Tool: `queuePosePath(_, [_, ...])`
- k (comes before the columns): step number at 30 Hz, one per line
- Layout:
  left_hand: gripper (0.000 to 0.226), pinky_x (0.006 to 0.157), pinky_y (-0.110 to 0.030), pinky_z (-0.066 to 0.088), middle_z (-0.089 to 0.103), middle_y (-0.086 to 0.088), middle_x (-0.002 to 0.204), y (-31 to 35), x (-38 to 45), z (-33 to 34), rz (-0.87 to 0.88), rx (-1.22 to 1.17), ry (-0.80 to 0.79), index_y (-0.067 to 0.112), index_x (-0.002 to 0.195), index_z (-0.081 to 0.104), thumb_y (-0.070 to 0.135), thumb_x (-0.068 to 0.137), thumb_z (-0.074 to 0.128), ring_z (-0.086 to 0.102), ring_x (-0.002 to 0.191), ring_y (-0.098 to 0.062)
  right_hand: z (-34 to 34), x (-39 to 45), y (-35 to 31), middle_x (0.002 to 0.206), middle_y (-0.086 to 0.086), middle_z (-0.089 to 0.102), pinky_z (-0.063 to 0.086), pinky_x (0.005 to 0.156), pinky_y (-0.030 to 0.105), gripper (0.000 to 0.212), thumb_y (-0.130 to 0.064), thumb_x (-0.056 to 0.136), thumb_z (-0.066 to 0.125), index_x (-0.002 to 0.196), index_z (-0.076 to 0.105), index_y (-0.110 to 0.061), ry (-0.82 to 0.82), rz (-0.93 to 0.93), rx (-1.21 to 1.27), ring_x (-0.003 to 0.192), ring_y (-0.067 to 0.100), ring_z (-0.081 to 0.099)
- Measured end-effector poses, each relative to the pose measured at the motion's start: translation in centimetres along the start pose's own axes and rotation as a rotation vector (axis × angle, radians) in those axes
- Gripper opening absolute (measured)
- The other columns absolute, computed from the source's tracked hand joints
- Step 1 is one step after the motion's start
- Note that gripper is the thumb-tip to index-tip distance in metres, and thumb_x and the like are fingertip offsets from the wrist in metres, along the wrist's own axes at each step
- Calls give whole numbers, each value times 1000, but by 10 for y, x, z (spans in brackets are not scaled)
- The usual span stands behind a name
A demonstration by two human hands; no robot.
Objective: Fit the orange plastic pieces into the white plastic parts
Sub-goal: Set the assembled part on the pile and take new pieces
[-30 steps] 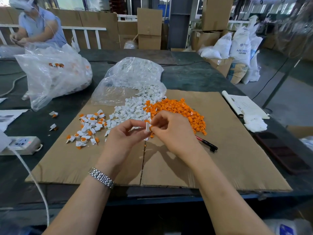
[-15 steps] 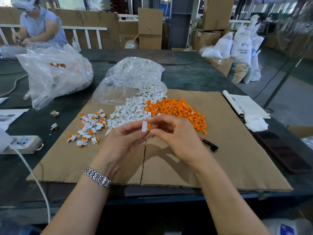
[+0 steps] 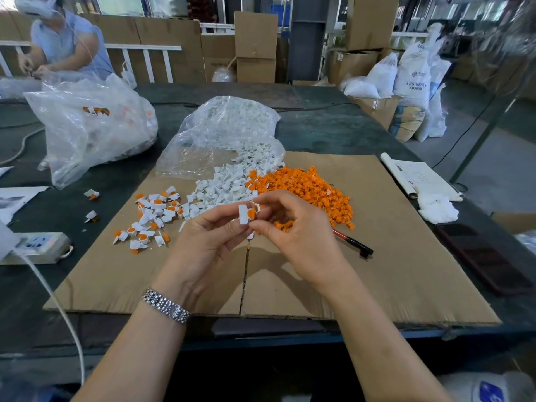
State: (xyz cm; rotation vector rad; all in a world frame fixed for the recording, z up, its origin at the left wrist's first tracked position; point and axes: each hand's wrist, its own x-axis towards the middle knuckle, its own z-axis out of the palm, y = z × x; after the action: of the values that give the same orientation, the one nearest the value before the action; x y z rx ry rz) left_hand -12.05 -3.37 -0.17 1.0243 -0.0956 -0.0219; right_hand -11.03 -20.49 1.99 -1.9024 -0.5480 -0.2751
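— What do the person's hands hold?

— The left hand [image 3: 208, 242] pinches a white plastic part [image 3: 243, 214] between thumb and fingertips, raised above the cardboard sheet [image 3: 391, 256]. An orange piece [image 3: 251, 213] sits against the right side of that white part. The right hand [image 3: 295, 230] meets it there, its grip pressed on the orange piece with curled fingers; how deep the piece sits cannot be told.

— And the loose stock?

— Just beyond the hands, on the cardboard, lies a heap of orange pieces [image 3: 307, 190], touching a heap of white parts [image 3: 223, 190] on its left. The white heap spills from a clear plastic bag [image 3: 226, 132] lying open on the bench [image 3: 333, 129]. Further left, a scatter of white parts with orange in them [image 3: 153, 219] lies on the cardboard, and two more [image 3: 92, 204] rest off it on the bench.

— Anything else near?

— A red and black pen [image 3: 352, 242] lies on the cardboard just right of the right hand. A second, larger plastic bag [image 3: 90, 126] stands at the far left, a power strip [image 3: 37, 245] sits at the left edge, and a notebook [image 3: 417, 178] with crumpled white tissue [image 3: 438, 208] lies to the right. The left wrist wears a metal watch band [image 3: 165, 306]. Another person [image 3: 63, 44] works at the far left corner.
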Motion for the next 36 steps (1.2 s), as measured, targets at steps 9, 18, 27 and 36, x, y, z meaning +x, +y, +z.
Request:
queuePosePath(9, [20,69,-25,59,76,-14,100,6,-3,1,-61,73,11,5,98,80,15,82,75,72,89,-19,2,-1,2,96,-4,65,54,81,21,22,-12,85,78,107,74,-12,73,-127,-161,87,6,63])
queuePosePath(18, [25,61,-22,57,74,-14,77,14,0,4,-63,140,114,7,82,82,17,59,87,70,66,-19,2,-2,-3,98,-6,65,54,80,27,24,-15,88,77,112,73,-15,44,-137,-189,88,7,63])
queuePosePath(27, [15,61,-20,58,75,-12,78,15,-2,5,-106,93,121,7,82,82,10,67,81,72,67,-17,0,-1,-5,95,-5,67,53,84,31,20,-15,87,77,107,76,-12,54,-133,-154,90,8,63])
queuePosePath(36, [14,62,-22,59,74,-15,79,17,-6,5,-150,83,138,2,84,80,3,70,78,73,67,-19,0,-2,1,93,0,68,55,83,33,23,-13,86,77,108,76,-11,30,-140,-168,88,11,65])
